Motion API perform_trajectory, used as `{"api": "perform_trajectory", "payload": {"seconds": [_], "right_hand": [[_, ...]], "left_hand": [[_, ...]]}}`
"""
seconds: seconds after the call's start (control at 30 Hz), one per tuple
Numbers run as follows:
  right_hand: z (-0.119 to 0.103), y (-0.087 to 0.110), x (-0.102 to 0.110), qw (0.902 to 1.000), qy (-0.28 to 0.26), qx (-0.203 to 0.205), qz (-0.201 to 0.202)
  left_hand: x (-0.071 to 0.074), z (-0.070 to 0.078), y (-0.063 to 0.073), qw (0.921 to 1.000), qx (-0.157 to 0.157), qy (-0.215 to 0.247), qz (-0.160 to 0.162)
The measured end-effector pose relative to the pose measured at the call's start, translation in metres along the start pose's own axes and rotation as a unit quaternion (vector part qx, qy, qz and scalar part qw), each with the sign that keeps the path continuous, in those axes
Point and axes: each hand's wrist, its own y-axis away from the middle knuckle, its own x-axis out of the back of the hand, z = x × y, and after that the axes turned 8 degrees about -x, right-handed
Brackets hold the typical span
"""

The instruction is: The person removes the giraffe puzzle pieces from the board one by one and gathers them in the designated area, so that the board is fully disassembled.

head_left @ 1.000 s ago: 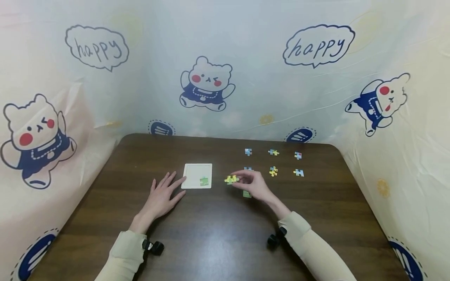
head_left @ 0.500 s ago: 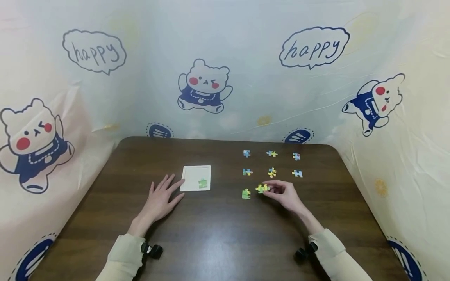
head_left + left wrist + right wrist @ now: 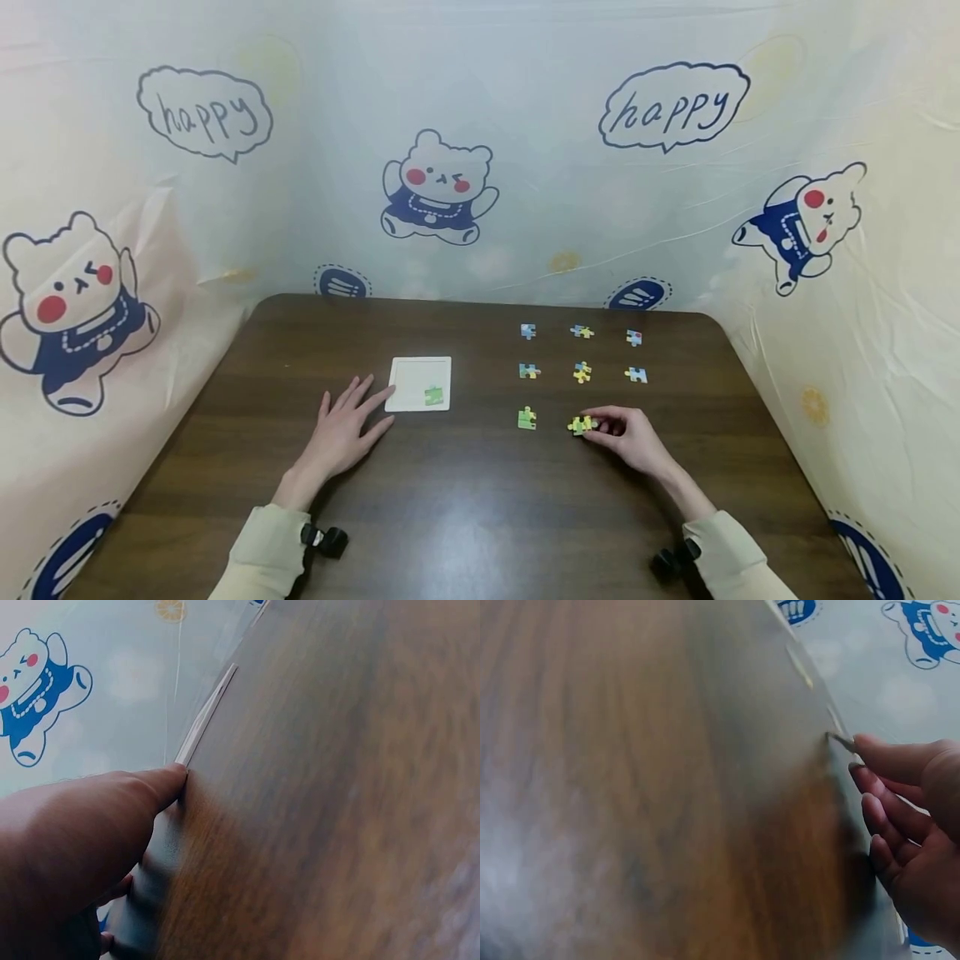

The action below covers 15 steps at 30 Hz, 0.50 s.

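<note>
In the head view my right hand (image 3: 628,435) pinches a yellow-green jigsaw puzzle piece (image 3: 580,426) between thumb and fingers, low over the table. The right wrist view shows that piece (image 3: 841,742) edge-on at the fingertips. My left hand (image 3: 343,429) lies with fingers spread on the table, the index fingertip at the left edge of a white square puzzle tray (image 3: 408,385). One green puzzle piece (image 3: 433,395) lies in the tray's lower right corner. From the left wrist, the tray (image 3: 206,720) appears edge-on, touched by a fingertip.
Loose puzzle pieces lie in rows right of the tray: a green one (image 3: 527,418) left of my right hand, a yellow one (image 3: 582,372), a blue one (image 3: 636,375) and several more behind. The brown wooden table (image 3: 450,500) meets a printed cloth backdrop (image 3: 540,183).
My right hand has carried the yellow-green puzzle piece from beside the tray rightward and nearer, to the right of the green loose piece. My left hand has stayed at the tray.
</note>
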Motion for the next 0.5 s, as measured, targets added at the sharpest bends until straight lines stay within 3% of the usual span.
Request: {"api": "perform_trajectory", "payload": {"seconds": [0.2,0.5], "right_hand": [[0.0061,0.0019,-0.003,0.9954,0.073,0.052,0.033],[0.0082,0.0037,-0.0038,0.9927,0.104,0.051,0.034]], "left_hand": [[0.0023,0.0018,-0.0015,1.0,-0.004,0.0,0.004],[0.002,0.0028,0.0022,1.0,-0.003,-0.001,0.008]]}}
